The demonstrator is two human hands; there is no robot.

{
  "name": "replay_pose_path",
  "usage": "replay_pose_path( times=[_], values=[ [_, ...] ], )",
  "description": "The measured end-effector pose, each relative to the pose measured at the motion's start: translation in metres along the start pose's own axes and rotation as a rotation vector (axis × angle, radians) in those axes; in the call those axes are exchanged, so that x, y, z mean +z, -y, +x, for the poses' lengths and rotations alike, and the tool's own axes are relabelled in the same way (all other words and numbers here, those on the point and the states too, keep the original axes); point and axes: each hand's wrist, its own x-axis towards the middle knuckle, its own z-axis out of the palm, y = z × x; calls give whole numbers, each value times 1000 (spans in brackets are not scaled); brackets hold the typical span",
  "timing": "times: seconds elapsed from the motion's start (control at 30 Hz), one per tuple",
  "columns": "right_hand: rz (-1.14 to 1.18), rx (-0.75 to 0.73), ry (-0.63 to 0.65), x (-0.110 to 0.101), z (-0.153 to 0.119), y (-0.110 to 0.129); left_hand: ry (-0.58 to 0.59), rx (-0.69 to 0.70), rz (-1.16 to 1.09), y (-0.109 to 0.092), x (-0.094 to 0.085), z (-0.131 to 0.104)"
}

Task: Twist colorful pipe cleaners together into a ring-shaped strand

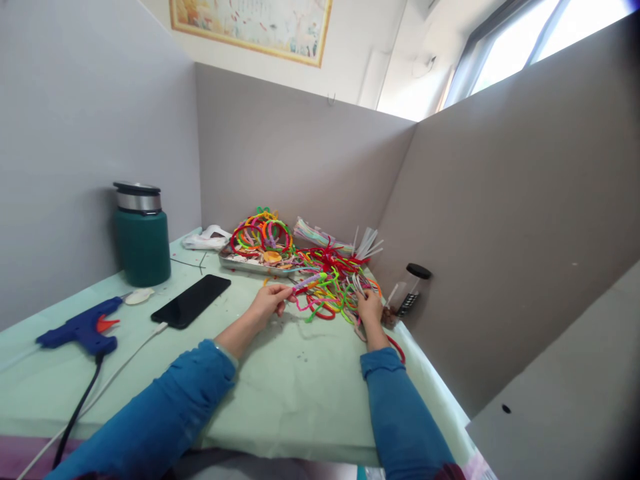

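My left hand (273,301) pinches one end of a twisted pipe cleaner piece (310,283), lilac with a pink end and a green tip, held just over the table. Beside it spreads a tangled heap of pipe cleaners (333,295) in red, yellow, green and orange. At the heap's right side, my right hand (370,307) has its fingers closed around whitish-grey pipe cleaners (357,285); the fingertips are partly hidden among the strands. A red pipe cleaner (397,348) curves out beside the right wrist.
Behind the heap, a metal tray (245,265) holds colourful pipe cleaner rings (263,235). Clear glue sticks (369,244) lie to its right. A toppled jar (413,287) leans by the right partition. At left are a blue glue gun (87,327), a phone (193,300) and a green bottle (143,240).
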Motion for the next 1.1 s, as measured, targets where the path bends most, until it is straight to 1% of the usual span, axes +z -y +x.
replay_pose_path(
  times=[0.1, 0.27, 0.83, 1.1],
  values=[
    [-14, 19, -1, 0, 0, 1, 1, 0, 7, 0, 0, 1],
    [-31, 67, 83, -1, -2, 5, -8, -7, 16, 0, 0, 0],
    [-96, 62, 138, -5, -1, 9, -3, 5, 2, -1, 0, 0],
    [-102, 89, 175, -8, 1, 11, 1, 6, 2, -1, 0, -1]
  ],
)
